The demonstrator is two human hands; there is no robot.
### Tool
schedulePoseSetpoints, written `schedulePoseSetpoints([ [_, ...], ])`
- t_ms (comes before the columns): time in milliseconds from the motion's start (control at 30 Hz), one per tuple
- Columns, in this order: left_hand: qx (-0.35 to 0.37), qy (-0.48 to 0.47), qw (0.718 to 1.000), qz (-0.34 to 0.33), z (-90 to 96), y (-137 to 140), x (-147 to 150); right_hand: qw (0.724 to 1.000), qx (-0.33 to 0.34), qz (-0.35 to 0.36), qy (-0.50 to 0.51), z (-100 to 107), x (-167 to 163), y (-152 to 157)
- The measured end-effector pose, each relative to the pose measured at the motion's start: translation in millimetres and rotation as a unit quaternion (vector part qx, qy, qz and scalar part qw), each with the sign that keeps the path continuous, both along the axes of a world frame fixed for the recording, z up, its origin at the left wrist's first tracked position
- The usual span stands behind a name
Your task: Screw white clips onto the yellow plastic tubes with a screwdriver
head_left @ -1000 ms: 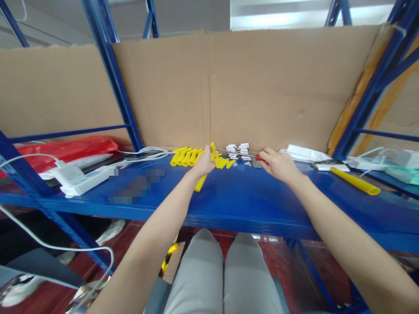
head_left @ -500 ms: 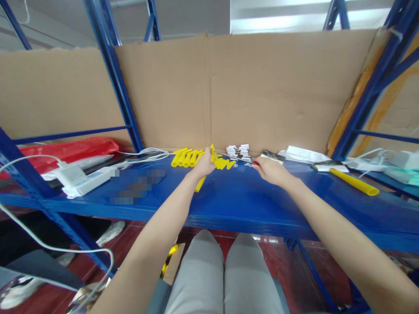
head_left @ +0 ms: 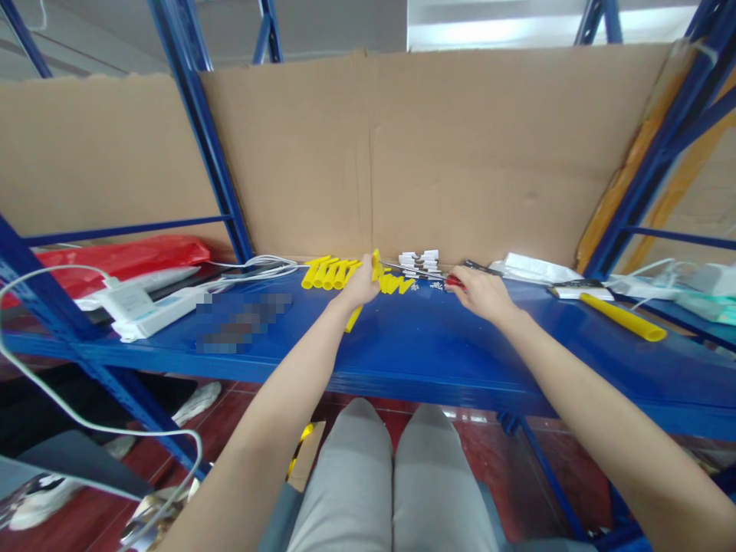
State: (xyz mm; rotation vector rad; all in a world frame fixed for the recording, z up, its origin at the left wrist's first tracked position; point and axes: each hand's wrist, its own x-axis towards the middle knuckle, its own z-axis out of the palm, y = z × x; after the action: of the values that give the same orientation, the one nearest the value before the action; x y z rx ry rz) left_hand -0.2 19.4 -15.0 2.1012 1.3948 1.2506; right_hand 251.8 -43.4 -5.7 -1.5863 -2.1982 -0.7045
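My left hand [head_left: 360,285] is closed around a yellow tube [head_left: 353,318], whose lower end shows under my palm and whose top shows above my fingers. In my right hand [head_left: 478,289] is a screwdriver [head_left: 454,283] with a red handle. Its thin metal shaft points left to the top of the held tube; whether the tip touches it I cannot tell. Several yellow tubes [head_left: 326,274] lie in a row left of my left hand, and short yellow pieces [head_left: 396,284] lie to its right. White clip-like parts [head_left: 418,263] are stacked behind the shaft, with tiny metal bits [head_left: 435,286] near them.
A blue shelf [head_left: 437,345] carries everything, backed by a cardboard sheet [head_left: 477,153]. At the left are a white power strip [head_left: 161,316], cables [head_left: 270,267] and a red bag [head_left: 126,261]. A long yellow tube [head_left: 624,317] and white packets [head_left: 537,268] lie at the right.
My right hand has shifted slightly, and more of the red handle and shaft shows now. The left hand keeps hold of the yellow tube in nearly the same place.
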Motion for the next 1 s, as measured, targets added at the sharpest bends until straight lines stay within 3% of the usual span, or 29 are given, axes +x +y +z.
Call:
schedulePoseSetpoints([
  [167,0.020,-0.038,0.999,-0.002,-1.1,3,0,0.999,-0.017,-0.030,0.022,-1,-5,1],
  [367,0.016,0.015,0.999,0.039,1.7,2,-2,0.995,-0.093,-0.009,0.023,-1,-10,1],
  [533,0.025,0.034,0.999,0.027,1.6,0,1,0.998,-0.058,-0.026,0.022,-1,-7,0],
  [733,0.013,0.002,1.000,0.012,1.6,-1,2,0.996,-0.075,-0.019,0.037,-3,-8,1],
  [867,0.016,0.036,0.999,0.026,2.8,-4,3,0.995,-0.092,0.003,0.034,-2,-9,2],
  [1000,0.010,0.046,0.999,0.028,1.6,-3,4,0.997,-0.067,-0.022,0.032,0,-5,2],
])
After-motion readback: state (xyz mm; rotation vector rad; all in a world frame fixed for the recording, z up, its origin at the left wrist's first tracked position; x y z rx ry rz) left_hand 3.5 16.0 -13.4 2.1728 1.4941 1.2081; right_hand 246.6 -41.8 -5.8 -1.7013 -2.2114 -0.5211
